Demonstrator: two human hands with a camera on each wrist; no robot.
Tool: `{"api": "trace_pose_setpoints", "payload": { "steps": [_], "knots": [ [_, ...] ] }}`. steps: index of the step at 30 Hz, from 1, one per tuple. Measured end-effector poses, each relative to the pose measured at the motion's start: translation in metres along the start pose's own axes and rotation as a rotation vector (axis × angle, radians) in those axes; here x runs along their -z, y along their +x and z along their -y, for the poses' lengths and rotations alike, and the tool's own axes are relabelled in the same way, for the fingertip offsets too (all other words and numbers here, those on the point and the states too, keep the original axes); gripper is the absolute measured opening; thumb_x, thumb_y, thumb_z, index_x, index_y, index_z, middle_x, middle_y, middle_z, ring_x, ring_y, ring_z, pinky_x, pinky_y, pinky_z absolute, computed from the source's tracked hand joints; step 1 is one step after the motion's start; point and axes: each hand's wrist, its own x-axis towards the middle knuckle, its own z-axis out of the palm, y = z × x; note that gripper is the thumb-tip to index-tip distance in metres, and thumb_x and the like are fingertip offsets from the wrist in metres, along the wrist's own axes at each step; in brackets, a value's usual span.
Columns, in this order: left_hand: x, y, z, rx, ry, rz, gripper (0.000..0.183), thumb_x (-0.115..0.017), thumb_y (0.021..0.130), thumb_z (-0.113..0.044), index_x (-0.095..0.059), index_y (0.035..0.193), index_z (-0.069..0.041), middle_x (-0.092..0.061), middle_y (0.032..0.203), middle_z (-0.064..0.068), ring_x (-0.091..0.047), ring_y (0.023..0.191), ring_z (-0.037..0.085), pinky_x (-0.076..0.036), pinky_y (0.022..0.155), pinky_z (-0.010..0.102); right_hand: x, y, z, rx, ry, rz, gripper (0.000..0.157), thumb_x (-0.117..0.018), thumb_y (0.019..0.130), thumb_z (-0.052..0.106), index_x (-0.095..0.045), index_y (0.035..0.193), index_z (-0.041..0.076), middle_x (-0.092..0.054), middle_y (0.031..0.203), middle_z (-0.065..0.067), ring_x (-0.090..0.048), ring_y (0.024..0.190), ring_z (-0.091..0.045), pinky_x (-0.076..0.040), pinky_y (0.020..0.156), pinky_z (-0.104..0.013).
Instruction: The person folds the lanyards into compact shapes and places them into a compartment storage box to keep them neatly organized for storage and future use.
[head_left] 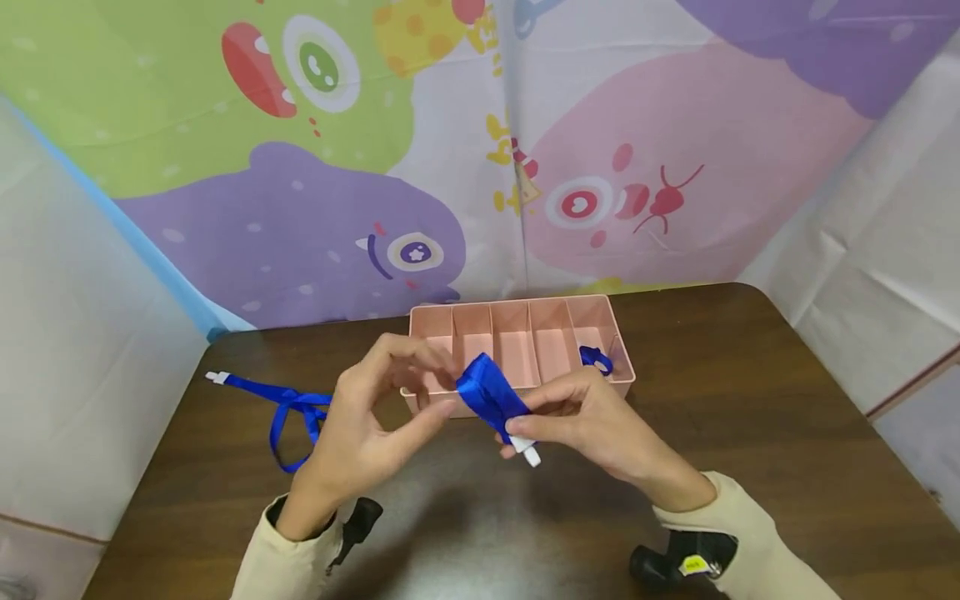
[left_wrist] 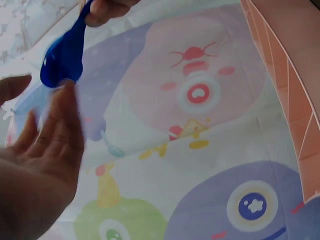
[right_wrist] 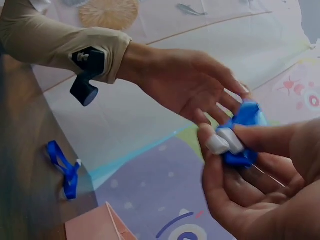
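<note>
A folded blue lanyard [head_left: 489, 393] with a white plastic clip [head_left: 527, 450] is pinched between thumb and fingers of my right hand [head_left: 592, 421]. My left hand [head_left: 382, 417] is held beside its folded end, thumb and fingers spread apart. In the left wrist view, the left fingertips are close to the bottom of the blue loop [left_wrist: 62, 60]; whether they touch it I cannot tell. The right wrist view shows the white clip [right_wrist: 225, 141] under the right thumb. A second blue lanyard [head_left: 288, 408], loosely looped, lies on the table left of my left hand.
Behind the hands stands a pink divided box [head_left: 517, 304]; its right-hand compartment holds a coiled blue lanyard [head_left: 596, 360]. The brown wooden table [head_left: 712, 400] meets a cartoon-printed cloth [head_left: 480, 167] at the back. White sheets hang on both sides.
</note>
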Motion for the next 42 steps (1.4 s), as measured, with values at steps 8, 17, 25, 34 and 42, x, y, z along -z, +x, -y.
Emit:
{"api": "trace_pose_setpoints", "payload": {
  "steps": [8,17,25,34,42],
  "knots": [
    [0.003,0.001,-0.009,0.092,0.04,0.388,0.047,-0.068,0.093,-0.007,-0.056,0.138,-0.011,-0.06,0.136,0.002,-0.059,0.121,0.016,-0.051,0.095,0.034,0.003,-0.002,0.002,0.024,-0.079,0.207,0.011,-0.067,0.094,0.003,-0.075,0.098,-0.004,-0.074,0.082,-0.018,-0.072,0.075,-0.023,-0.057,0.063,-0.03],
    [-0.001,0.0,-0.009,0.076,0.021,0.268,0.028,-0.07,0.09,0.0,-0.069,0.115,-0.014,-0.069,0.109,-0.002,-0.063,0.093,0.011,-0.057,0.073,0.032,0.017,-0.008,0.011,-0.065,-0.094,0.247,0.011,-0.066,0.095,0.003,-0.072,0.102,-0.002,-0.071,0.082,-0.02,-0.068,0.073,-0.018,-0.051,0.063,-0.025],
    [-0.014,0.0,-0.003,-0.045,0.162,0.056,0.029,-0.067,0.088,0.007,-0.067,0.111,-0.01,-0.066,0.106,0.002,-0.061,0.089,0.013,-0.054,0.066,0.022,0.02,-0.008,0.017,-0.035,-0.167,0.143,0.011,-0.065,0.095,0.005,-0.073,0.103,0.005,-0.069,0.081,-0.019,-0.066,0.07,-0.024,-0.051,0.058,-0.028],
    [-0.032,0.002,0.003,-0.336,0.606,-0.144,0.024,-0.048,0.098,0.002,-0.066,0.115,0.005,-0.064,0.104,0.016,-0.066,0.087,0.024,-0.056,0.072,0.029,0.016,-0.006,0.017,-0.043,-0.209,-0.033,0.015,-0.07,0.093,0.009,-0.072,0.104,-0.001,-0.071,0.082,-0.014,-0.068,0.067,-0.021,-0.051,0.057,-0.026],
    [-0.032,-0.002,0.007,-0.215,0.563,-0.131,0.032,-0.048,0.097,0.0,-0.063,0.125,0.001,-0.067,0.116,0.015,-0.066,0.1,0.026,-0.054,0.084,0.037,0.016,-0.005,0.019,-0.064,-0.168,-0.116,0.021,-0.071,0.091,0.007,-0.07,0.11,-0.003,-0.072,0.089,-0.021,-0.071,0.071,-0.023,-0.059,0.068,-0.035]
  ]
}}
